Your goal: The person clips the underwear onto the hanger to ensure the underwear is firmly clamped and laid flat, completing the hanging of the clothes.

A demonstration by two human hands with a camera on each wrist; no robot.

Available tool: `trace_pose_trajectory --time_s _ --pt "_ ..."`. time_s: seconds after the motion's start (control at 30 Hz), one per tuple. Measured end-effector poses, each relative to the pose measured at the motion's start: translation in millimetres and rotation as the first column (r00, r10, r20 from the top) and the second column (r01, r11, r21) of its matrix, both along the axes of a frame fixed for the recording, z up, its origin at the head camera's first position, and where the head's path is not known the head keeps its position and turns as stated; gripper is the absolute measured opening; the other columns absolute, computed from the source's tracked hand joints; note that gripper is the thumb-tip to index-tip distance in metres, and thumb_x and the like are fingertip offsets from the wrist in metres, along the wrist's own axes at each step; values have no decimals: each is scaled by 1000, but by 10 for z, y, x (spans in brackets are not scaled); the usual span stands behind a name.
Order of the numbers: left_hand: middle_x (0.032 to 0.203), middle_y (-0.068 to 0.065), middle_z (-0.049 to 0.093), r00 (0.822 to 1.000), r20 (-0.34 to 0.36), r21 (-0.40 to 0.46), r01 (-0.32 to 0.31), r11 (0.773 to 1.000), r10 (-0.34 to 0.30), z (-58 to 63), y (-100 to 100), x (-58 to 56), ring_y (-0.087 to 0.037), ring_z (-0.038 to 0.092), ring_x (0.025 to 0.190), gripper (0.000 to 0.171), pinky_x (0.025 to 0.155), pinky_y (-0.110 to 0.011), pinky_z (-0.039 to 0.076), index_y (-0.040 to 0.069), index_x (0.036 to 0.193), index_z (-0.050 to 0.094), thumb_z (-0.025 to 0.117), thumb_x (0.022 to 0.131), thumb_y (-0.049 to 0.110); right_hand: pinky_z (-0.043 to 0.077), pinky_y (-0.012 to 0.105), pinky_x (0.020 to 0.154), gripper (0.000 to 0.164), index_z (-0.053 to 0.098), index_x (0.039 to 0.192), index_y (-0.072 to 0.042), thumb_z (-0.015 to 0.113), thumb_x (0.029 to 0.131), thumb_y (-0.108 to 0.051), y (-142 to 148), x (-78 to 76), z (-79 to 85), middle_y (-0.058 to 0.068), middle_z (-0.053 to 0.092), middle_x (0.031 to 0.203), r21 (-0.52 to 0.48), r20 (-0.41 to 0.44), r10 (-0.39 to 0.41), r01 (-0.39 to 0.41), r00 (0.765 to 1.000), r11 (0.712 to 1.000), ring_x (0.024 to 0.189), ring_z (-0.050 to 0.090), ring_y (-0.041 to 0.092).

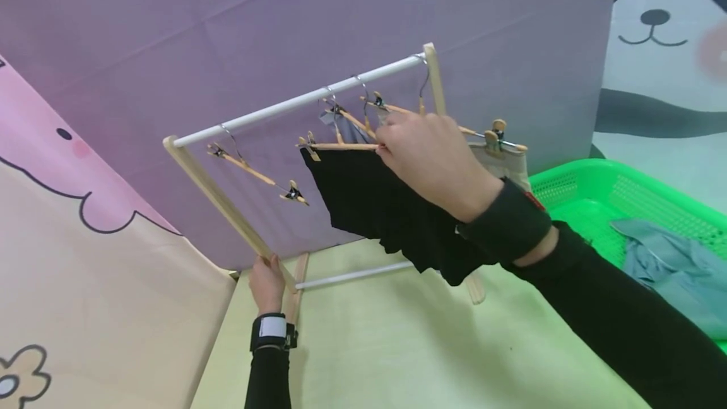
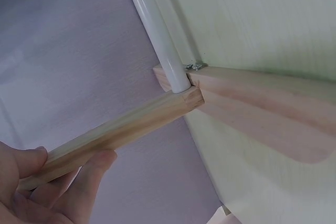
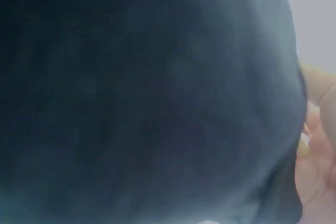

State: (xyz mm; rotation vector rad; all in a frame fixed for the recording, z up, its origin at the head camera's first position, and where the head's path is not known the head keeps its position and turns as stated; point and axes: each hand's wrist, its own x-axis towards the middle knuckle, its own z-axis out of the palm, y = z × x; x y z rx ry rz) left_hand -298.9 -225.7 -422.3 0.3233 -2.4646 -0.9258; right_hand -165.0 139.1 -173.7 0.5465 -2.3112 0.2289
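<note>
My right hand point(image 1: 434, 160) grips the wooden bar of a clip hanger point(image 1: 352, 146), from which a black garment point(image 1: 377, 197) hangs just in front of the rack. Part of the hanger is hidden behind that hand. Dark cloth point(image 3: 152, 98) fills most of the right wrist view, with some fingers point(image 3: 317, 166) at its right edge. Low on the left, my left hand point(image 1: 267, 286) holds the rack's wooden upright point(image 1: 218, 204), thumb and fingers on either side of it in the left wrist view. A white rod point(image 1: 301, 101) spans the rack's top.
On the rod hangs a bare clip hanger point(image 1: 244, 168) at left. Behind the black garment are a grey-blue garment point(image 1: 343, 126) and a beige garment point(image 1: 508, 166). A green basket point(image 1: 596, 175) at right holds blue-grey cloth point(image 1: 670, 257). Purple fabric point(image 1: 272, 24) backs the rack.
</note>
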Motion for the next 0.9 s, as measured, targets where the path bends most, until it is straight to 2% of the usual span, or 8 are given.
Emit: trace_pose_trajectory --time_s 0.1,0.23,0.37,0.47,0.57,0.73,0.9 --pt "93 -30 65 1000 -6 -1 -3 1000 3 -14 -10 -3 -46 64 84 28 68 -54 49 -7 105 59 52 104 20 51 37 54 15 69 97 -3 66 95 -17 25 20 -40 8 63 87 -3 -17 19 -19 1000 1000 67 56 23" --pt "91 -29 64 1000 -11 -5 -7 1000 7 -20 -18 -7 -46 64 82 27 66 -54 48 -7 103 58 51 104 20 55 39 65 25 67 107 -2 71 93 -22 56 76 -119 9 62 96 -27 -5 64 -64 998 998 74 61 24" --pt "90 -28 64 1000 -2 -4 -23 1000 23 -18 -19 2 -45 63 82 27 66 -53 48 -6 103 58 51 104 20 55 36 64 29 68 110 -1 73 91 -22 83 159 -228 9 60 94 -43 0 105 -105 995 994 74 60 22" --pt "91 -29 64 1000 -4 -5 -27 1000 27 -28 -19 2 -47 63 84 27 68 -55 47 -7 104 58 51 104 19 56 34 64 30 68 111 0 75 90 -21 107 225 -316 10 61 98 -36 -37 109 -110 993 993 82 60 23" --pt "93 -30 64 1000 -7 0 -30 1000 30 -42 -11 -7 -47 63 86 27 70 -55 48 -7 105 58 51 104 19 57 36 74 32 68 113 0 76 89 -19 148 295 -415 12 63 107 -42 -85 123 -127 989 991 95 59 26" --pt "95 -30 64 1000 -6 9 -30 1000 30 -50 5 -22 -47 63 87 28 71 -55 48 -7 107 58 51 104 20 52 42 91 34 68 113 4 78 85 -14 269 433 -643 17 63 113 -96 -162 165 -182 973 978 106 57 32" --pt "98 -31 65 1000 -13 7 -25 1000 25 -24 -6 -19 -49 63 90 29 74 -57 49 -8 107 59 52 103 20 52 41 84 38 68 113 3 82 79 -9 421 578 -933 15 63 109 -160 -174 184 -213 967 964 103 56 32"
